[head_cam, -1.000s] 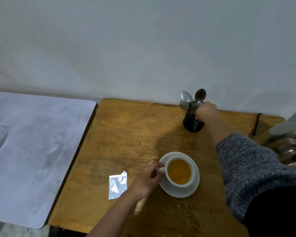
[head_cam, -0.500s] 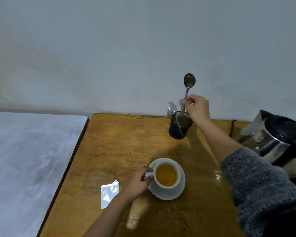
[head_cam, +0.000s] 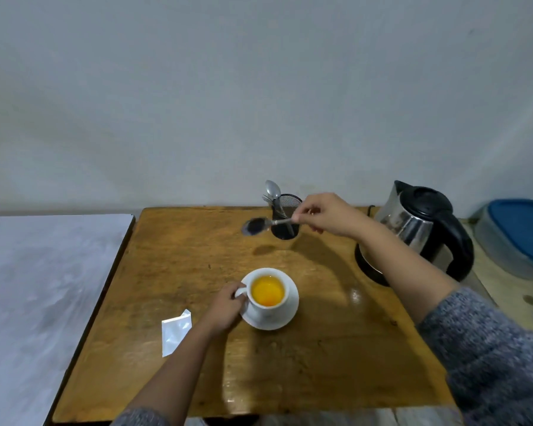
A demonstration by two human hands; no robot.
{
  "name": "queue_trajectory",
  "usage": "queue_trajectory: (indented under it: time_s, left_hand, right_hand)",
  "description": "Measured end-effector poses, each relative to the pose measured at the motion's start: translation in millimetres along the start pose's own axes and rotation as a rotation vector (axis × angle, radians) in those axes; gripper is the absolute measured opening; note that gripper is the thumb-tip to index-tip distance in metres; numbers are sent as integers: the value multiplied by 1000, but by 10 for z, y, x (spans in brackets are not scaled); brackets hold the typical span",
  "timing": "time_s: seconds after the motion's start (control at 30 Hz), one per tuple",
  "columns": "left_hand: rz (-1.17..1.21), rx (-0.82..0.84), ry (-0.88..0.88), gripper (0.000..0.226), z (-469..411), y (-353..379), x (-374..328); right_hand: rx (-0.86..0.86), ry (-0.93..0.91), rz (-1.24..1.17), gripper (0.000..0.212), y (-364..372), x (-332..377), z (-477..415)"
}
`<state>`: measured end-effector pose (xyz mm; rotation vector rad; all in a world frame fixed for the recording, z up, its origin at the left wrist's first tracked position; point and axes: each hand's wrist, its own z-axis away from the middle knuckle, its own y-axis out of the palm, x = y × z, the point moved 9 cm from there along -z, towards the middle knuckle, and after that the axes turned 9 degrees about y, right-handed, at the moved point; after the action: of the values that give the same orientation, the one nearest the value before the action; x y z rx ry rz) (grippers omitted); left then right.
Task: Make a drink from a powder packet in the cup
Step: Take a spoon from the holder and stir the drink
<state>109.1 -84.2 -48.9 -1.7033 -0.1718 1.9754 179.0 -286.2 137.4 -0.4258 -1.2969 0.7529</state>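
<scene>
A white cup [head_cam: 280,304] of orange liquid stands on a white saucer [head_cam: 285,318] in the middle of the wooden table [head_cam: 336,348]. My left hand [head_cam: 226,309] grips the cup's handle. My right hand [head_cam: 326,214] holds a metal spoon [head_cam: 254,226] by its handle, level in the air, its bowl pointing left, above the table and behind the cup. A torn silver packet [head_cam: 175,332] lies flat to the left of my left forearm.
A black mesh holder [head_cam: 286,221] with more cutlery stands at the table's back edge. A steel kettle [head_cam: 419,232] with black handle sits on its base at the right. A blue-lidded container [head_cam: 519,235] is far right. A white-grey surface [head_cam: 43,296] adjoins the table's left side.
My right hand has drawn the spoon out of the holder, lifted it upright, then tipped it level and brought it left and down. My left hand stays on the cup's handle.
</scene>
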Motion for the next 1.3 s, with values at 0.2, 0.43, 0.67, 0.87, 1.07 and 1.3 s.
queue_trajectory:
  time_s: [0.2,0.43,0.67,0.87,1.07,1.3]
  left_hand:
    - [10,-3,-17,22,1,18,-19]
    - [-17,-23,-5,24,20,12,-41]
    - [-13,-32,-17,25,29,14,3]
    - [-27,-45,-16,29,35,11,8]
    - [1,-54,-22,28,39,12,9]
    - [4,-43,-24,26,33,13,4]
  right_hand:
    - [115,64,123,16,442,-195,280]
    - [-98,28,-6,11,553,-288,349]
    - [59,-114,135,17,954,-162,382]
    - [164,-201,324,25,1213,-110,390]
    - [168,-147,302,22,1152,-153,353]
    - [51,-98,76,19,1134,-193,329]
